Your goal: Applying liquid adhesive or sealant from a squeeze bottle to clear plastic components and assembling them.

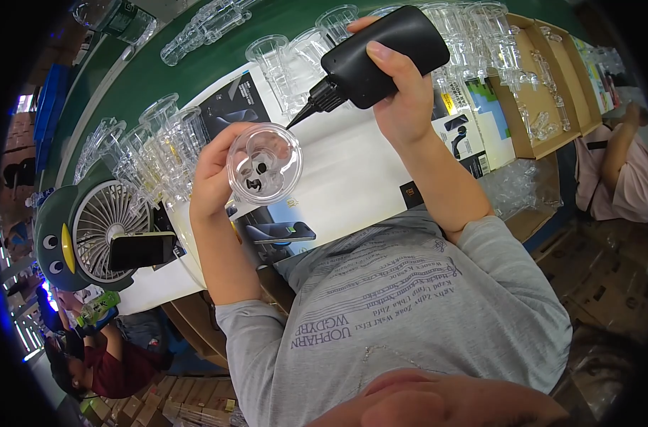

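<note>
My left hand point(213, 174) is wrapped around a clear plastic cup-shaped part point(290, 183), its round open end facing up toward me. Inside it are rounded clear shapes and small dark spots I cannot identify. In my right hand point(407, 107) is a black squeeze bottle point(388, 58), tilted so that its tapered nozzle points down to the left. The nozzle tip is at or just above the far rim of the clear part; whether they touch I cannot tell. Behind the bottle stand several similar clear parts point(268, 60).
More clear parts point(142, 149) stand at the left, near a green penguin-faced fan point(60, 235) with a phone point(140, 250) before it. A cardboard box point(577, 85) with clear pieces lies at the right. White sheets point(352, 178) cover the green table point(178, 78). Other people sit at both sides.
</note>
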Demonstrator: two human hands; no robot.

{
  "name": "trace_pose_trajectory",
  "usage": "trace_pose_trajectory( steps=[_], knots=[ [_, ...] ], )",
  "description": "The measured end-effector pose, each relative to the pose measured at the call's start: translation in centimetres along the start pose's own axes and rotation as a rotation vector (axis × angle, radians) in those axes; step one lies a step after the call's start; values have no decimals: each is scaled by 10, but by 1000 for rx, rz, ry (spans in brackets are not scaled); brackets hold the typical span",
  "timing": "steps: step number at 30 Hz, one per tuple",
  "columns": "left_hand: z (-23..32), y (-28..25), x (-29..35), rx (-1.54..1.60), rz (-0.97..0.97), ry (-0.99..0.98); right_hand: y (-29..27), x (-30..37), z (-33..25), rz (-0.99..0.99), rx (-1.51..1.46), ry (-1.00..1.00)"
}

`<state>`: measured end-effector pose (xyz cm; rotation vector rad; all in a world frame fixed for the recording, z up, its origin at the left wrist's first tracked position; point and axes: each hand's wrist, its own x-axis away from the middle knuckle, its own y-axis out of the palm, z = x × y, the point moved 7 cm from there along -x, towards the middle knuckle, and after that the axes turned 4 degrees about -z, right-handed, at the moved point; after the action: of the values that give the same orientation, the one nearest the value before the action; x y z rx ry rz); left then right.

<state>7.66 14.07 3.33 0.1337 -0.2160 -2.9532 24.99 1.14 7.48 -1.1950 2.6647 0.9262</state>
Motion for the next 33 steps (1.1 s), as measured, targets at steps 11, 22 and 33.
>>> trace_pose_trajectory(
  steps=[11,22,33],
  knots=[
    [-3,4,1,29,-56,-18,0,0,2,-17,-16,-5],
    [-4,1,3,74,-41,-34,2,0,-2,-49,-16,-39],
    [1,8,1,40,-95,-30,3,-1,-2,-109,-13,-56]
  ],
)
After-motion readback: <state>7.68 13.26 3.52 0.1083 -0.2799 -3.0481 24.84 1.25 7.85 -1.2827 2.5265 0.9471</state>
